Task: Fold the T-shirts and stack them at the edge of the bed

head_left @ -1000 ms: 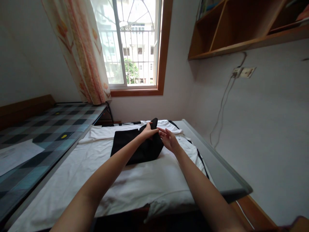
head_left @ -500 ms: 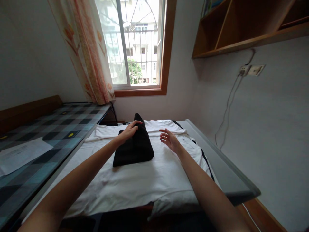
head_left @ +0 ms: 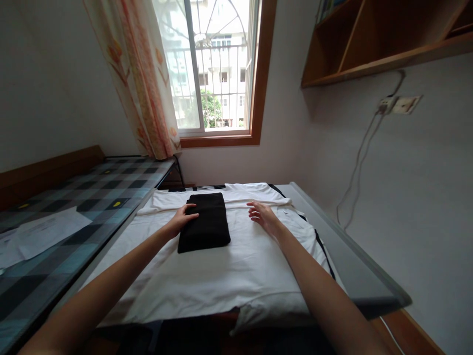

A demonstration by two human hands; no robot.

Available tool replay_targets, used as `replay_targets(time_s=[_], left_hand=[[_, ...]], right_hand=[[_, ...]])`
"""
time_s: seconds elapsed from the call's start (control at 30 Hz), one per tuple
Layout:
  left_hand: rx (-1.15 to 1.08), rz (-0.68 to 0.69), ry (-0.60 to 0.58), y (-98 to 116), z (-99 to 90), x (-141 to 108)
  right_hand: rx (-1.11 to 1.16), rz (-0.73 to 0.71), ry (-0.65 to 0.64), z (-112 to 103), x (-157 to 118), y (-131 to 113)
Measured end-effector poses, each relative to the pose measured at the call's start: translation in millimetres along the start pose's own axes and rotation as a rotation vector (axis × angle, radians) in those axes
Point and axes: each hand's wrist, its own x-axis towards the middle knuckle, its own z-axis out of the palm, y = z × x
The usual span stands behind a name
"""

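A black folded cloth [head_left: 207,224] lies flat as a compact rectangle on a white cloth [head_left: 207,283] spread over the table. At its left edge is my left hand [head_left: 184,219], fingers and thumb apart, the tips resting on the black fabric. My right hand [head_left: 263,217] hovers over the white cloth to the right of the black bundle, apart from it. Its fingers are loosely curved and spread, with nothing in them.
On the left, a bed with a checked cover [head_left: 84,195] holds some paper sheets [head_left: 48,234]. The grey tabletop [head_left: 354,256] shows along the right. Wooden shelves [head_left: 369,69] and a socket [head_left: 404,104] with a hanging cord are on the right wall.
The raised right part of the black cloth has come down flat onto the rest. My left hand has moved left and lower, to the bundle's left edge. My right hand stays nearly still.
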Motion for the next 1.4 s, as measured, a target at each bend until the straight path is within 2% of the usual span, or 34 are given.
replay_targets(time_s=[0.13,0.3,0.37,0.5,0.67,0.73,0.8,0.9,0.97,1.1,1.23,1.4], left_hand=[[0.163,0.082,0.033,0,0.2,-1],[0.317,0.292,0.117,7,-0.6,-8],[0.32,0.282,0.146,5,-4.1,-9],[0.266,0.159,0.146,-2,-10.2,-10],[0.252,0.235,0.179,-12,-10.1,-16],[0.28,0.241,0.193,-15,-9.1,-18],[0.381,0.259,0.266,-14,-8.0,-18],[0.57,0.369,0.334,-8,-5.4,-13],[0.635,0.42,0.262,-6,-2.9,-7],[0.627,0.387,0.111,-16,0.4,4],[0.567,0.404,0.061,-34,-0.6,6],[0.627,0.417,0.067,-38,-4.5,13]], right_hand=[[-0.24,-0.062,-0.009,6,1,8],[-0.609,-0.293,-0.126,14,1,21],[-0.725,-0.35,-0.152,17,0,23],[-0.85,-0.382,-0.171,20,-2,23],[-0.885,-0.459,-0.152,28,-6,23],[-0.865,-0.522,-0.172,38,-8,22],[-0.87,-0.593,-0.21,54,-9,17],[-0.938,-0.665,-0.233,87,0,6],[-1.006,-0.658,-0.219,110,14,-1],[-1.197,-0.514,-0.227,142,47,1],[-1.321,-0.358,-0.298,146,62,17],[-1.256,-0.378,-0.269,138,62,31]])
